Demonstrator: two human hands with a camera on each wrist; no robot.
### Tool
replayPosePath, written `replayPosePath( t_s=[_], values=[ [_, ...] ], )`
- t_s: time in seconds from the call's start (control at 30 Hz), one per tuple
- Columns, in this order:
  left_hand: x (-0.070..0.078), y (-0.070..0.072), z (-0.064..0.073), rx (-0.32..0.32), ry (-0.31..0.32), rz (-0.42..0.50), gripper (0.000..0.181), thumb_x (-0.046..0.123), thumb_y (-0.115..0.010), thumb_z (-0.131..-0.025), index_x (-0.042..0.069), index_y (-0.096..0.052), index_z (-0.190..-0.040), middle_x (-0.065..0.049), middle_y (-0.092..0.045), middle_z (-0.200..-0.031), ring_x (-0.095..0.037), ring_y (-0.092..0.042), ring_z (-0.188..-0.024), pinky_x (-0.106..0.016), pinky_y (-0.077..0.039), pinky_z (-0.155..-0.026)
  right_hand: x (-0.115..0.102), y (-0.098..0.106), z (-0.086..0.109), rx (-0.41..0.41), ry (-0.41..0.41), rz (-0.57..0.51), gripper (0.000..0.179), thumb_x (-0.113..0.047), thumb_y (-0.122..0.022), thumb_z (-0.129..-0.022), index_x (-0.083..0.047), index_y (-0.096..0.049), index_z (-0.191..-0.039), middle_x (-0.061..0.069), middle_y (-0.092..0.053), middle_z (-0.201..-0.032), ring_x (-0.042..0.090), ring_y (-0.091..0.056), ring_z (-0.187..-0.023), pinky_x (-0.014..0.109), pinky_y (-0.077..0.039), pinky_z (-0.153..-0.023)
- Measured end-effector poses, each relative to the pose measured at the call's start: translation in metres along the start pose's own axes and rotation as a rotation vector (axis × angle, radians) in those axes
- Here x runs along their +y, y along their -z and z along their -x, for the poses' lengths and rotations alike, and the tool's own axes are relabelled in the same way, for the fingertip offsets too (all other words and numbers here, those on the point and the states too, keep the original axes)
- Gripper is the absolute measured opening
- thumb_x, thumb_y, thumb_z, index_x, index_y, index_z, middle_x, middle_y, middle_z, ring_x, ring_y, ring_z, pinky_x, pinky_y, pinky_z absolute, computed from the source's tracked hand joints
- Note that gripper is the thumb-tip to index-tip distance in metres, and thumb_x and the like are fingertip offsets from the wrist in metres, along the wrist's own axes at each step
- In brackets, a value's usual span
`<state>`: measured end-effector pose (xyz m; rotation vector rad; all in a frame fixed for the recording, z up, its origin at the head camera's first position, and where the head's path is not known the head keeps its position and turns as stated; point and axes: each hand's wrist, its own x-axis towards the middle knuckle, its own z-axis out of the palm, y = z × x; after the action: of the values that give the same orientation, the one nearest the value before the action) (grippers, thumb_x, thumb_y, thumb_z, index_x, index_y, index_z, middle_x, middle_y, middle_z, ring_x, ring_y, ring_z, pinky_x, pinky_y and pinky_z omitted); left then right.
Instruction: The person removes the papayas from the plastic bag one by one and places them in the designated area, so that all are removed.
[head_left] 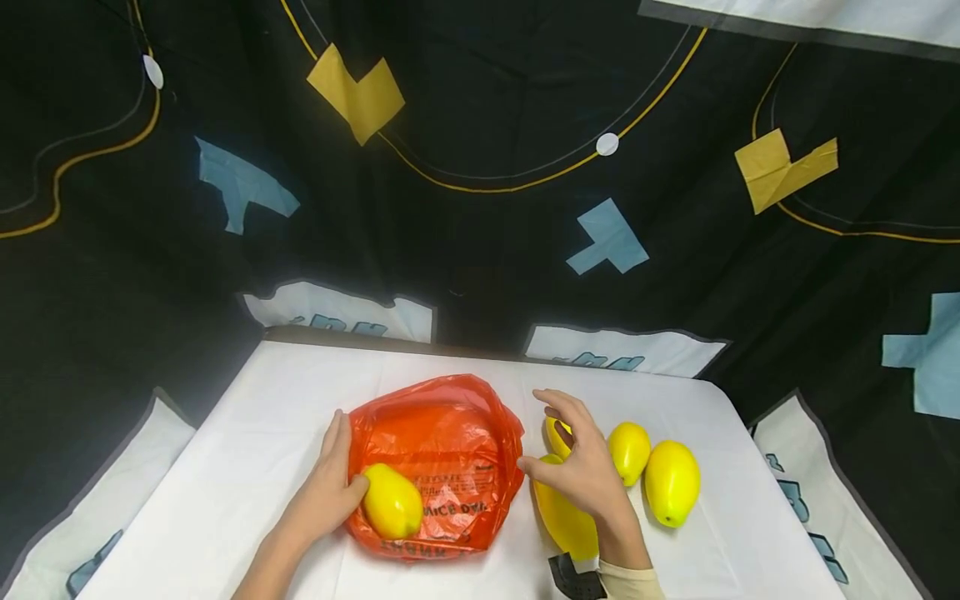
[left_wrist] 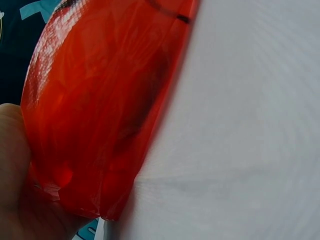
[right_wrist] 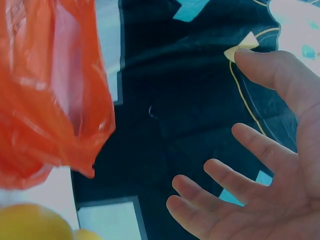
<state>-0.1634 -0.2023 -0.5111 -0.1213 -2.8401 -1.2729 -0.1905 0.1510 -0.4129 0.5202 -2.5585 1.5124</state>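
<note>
A red plastic bag (head_left: 450, 433) with dark upside-down print is spread on the table. One yellow mango (head_left: 393, 502) lies against its near left part, uncovered; whether it is inside the bag I cannot tell. My left hand (head_left: 322, 496) grips the bag's left edge, thumb beside that mango; the bag hides part of the hand in the left wrist view. To the right of the bag, my right hand (head_left: 581, 462) hovers with spread fingers and holds nothing. Partly hidden beneath it are a long yellow mango (head_left: 562, 517) and a smaller yellow fruit (head_left: 551, 437).
Two more yellow mangoes lie right of my right hand, a smaller mango (head_left: 628, 452) and a larger mango (head_left: 672, 483). All rest on a white-covered table (head_left: 750, 533). Behind it hangs a dark curtain (head_left: 465, 250) with yellow and blue patches.
</note>
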Motion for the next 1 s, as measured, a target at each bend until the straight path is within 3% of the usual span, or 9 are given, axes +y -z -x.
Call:
replayPosePath(
  t_s=[0.53,0.9,1.0],
  values=[
    [0.0,-0.002,-0.001,-0.004,0.004,-0.006,0.091,0.01,-0.057,-0.087,0.001,0.003,-0.155,-0.012,0.016,-0.161,-0.04,-0.006,-0.146,-0.06,-0.018,-0.112,-0.014,-0.036,-0.019,-0.107,0.035,-0.091,0.079,-0.017,-0.087,-0.064,-0.038,-0.053,-0.133,-0.011,-0.044,-0.139,0.028,-0.046,-0.124,0.055,-0.044,-0.1],
    [-0.001,-0.002,0.0,0.003,-0.004,-0.011,0.092,0.01,-0.058,-0.087,0.0,0.003,-0.155,-0.013,0.016,-0.161,-0.04,-0.005,-0.146,-0.06,-0.018,-0.112,-0.011,-0.067,-0.028,-0.196,0.111,-0.09,0.077,-0.017,-0.085,-0.065,-0.038,-0.054,-0.133,-0.011,-0.046,-0.137,0.016,-0.048,-0.117,0.04,-0.052,-0.092],
    [-0.001,-0.002,-0.001,0.007,-0.004,-0.011,0.091,0.01,-0.058,-0.087,0.001,0.002,-0.155,-0.012,0.016,-0.161,-0.04,-0.006,-0.146,-0.06,-0.019,-0.112,-0.01,-0.075,-0.031,-0.226,0.138,-0.096,0.077,-0.019,-0.084,-0.065,-0.037,-0.053,-0.133,-0.011,-0.048,-0.135,0.016,-0.049,-0.117,0.041,-0.052,-0.091]
  ],
)
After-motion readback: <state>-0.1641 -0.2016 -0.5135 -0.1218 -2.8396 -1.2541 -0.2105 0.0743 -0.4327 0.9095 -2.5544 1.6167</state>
